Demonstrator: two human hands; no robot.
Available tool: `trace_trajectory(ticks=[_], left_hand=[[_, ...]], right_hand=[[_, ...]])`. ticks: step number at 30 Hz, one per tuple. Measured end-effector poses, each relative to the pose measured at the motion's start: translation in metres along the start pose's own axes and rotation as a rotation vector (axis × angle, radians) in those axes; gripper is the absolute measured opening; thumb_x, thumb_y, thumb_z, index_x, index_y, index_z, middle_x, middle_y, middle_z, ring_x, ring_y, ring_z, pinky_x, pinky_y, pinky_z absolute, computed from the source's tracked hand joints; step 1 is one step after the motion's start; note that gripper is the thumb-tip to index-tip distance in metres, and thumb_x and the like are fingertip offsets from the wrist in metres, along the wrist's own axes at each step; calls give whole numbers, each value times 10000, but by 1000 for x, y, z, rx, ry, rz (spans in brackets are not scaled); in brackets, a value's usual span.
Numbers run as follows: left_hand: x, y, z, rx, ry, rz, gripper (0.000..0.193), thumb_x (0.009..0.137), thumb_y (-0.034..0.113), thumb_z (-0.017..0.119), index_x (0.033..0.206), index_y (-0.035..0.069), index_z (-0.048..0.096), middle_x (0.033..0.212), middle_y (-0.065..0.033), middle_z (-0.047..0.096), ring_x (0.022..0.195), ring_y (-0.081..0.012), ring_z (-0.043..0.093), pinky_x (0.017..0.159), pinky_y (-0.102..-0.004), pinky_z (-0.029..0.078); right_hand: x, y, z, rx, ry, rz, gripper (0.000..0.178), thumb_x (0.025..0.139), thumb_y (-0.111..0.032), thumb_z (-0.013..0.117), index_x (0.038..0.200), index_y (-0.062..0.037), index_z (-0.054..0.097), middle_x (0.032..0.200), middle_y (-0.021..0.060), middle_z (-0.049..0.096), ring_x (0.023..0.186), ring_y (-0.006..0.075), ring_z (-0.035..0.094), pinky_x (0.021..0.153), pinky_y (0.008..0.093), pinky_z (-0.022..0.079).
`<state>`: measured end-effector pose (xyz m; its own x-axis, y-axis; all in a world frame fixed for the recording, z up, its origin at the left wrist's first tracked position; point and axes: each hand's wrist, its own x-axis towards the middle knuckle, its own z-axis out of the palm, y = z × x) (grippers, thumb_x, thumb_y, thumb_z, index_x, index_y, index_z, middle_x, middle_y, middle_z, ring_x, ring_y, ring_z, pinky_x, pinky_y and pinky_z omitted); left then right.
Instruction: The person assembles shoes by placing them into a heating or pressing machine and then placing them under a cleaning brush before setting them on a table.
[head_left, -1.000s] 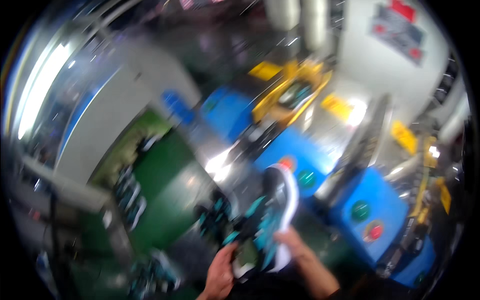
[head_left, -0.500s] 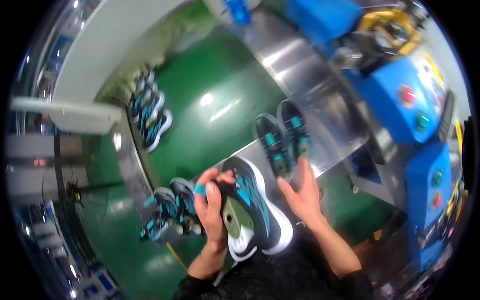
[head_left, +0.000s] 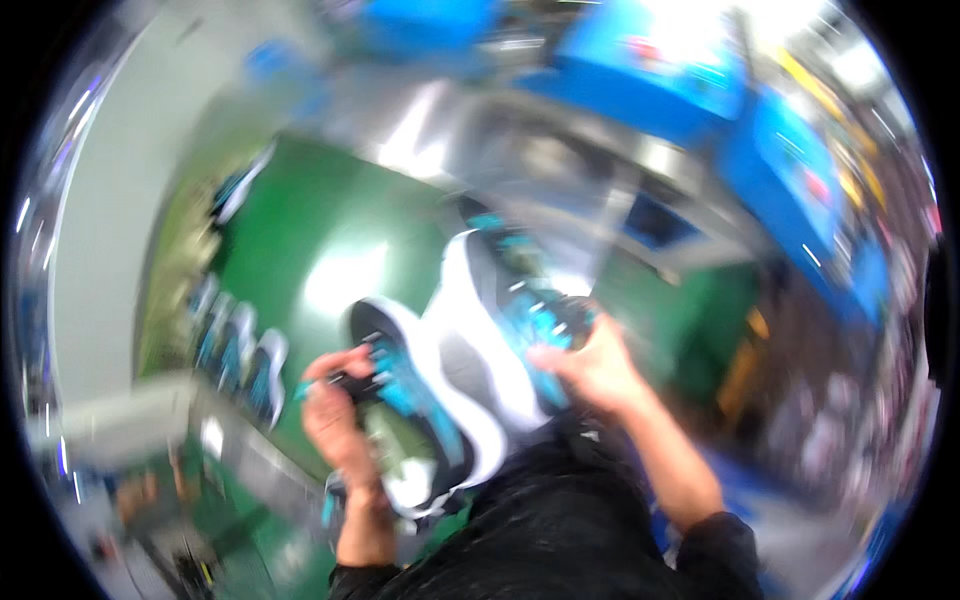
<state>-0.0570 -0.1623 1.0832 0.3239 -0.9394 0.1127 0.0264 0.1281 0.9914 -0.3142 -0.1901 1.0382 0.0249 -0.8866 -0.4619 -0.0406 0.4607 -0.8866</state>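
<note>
A black and teal sneaker (head_left: 425,385) with a thick white sole and an olive heel hangs from my left hand (head_left: 337,415). The fingers of that hand are closed on its upper edge near the tongue. My right hand (head_left: 603,370) grips a second matching sneaker (head_left: 530,318) by the side of its upper. Both toes point away from me, and the white soles face each other, nearly touching. Past the second sneaker, part of another dark and teal shoe (head_left: 488,222) shows at the edge of the metal table; blur hides its outline.
A shiny steel table (head_left: 430,110) runs across the far side, with blue machines (head_left: 640,70) behind it and to the right. Several similar sneakers (head_left: 240,355) stand in a row at left beside a grey rail (head_left: 250,440). The floor (head_left: 300,260) is green.
My right hand was open beside the table shoes; it now holds a second sneaker. My left hand's sneaker has shifted left. The whole view has swung rightward and blurred.
</note>
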Motion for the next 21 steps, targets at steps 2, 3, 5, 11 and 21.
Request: trace_trajectory(ticks=[2,3,5,11,21], left_hand=[[-18,5,13,46,-137,-43,428,1004,328,294,1056,-37,512,905,-104,564,980,-232,558,947,-403,401],[-25,5,27,-119,-286,3,449,995,349,259,1047,-31,493,885,-99,542,938,-222,540,1014,-455,338],[-51,24,82,-215,-593,49,504,971,478,304,1011,3,468,856,-88,519,915,-203,511,1125,-495,151],[-198,72,209,-790,-1627,-236,506,977,515,276,1072,32,395,853,-71,468,1049,-246,457,1104,-457,162],[-492,120,246,-605,-2577,-485,119,770,22,615,849,30,526,832,-89,598,809,-176,559,822,-347,450]], right_hand=[[-78,9,-35,-46,148,-53,710,638,-260,838,1173,40,481,1051,114,603,944,163,566,872,333,469],[-121,2,-53,-58,249,-112,718,637,-267,837,1177,40,478,1032,125,610,932,179,577,863,336,472],[-205,-3,-81,-88,406,-181,733,643,-283,837,1201,16,467,1046,139,612,956,202,576,881,333,457],[-460,87,-91,37,1133,-276,898,638,-394,820,1288,37,377,1054,214,618,983,273,605,863,357,471],[-650,244,72,419,2730,361,540,820,-158,672,1246,60,422,988,131,608,891,212,576,848,327,449]])
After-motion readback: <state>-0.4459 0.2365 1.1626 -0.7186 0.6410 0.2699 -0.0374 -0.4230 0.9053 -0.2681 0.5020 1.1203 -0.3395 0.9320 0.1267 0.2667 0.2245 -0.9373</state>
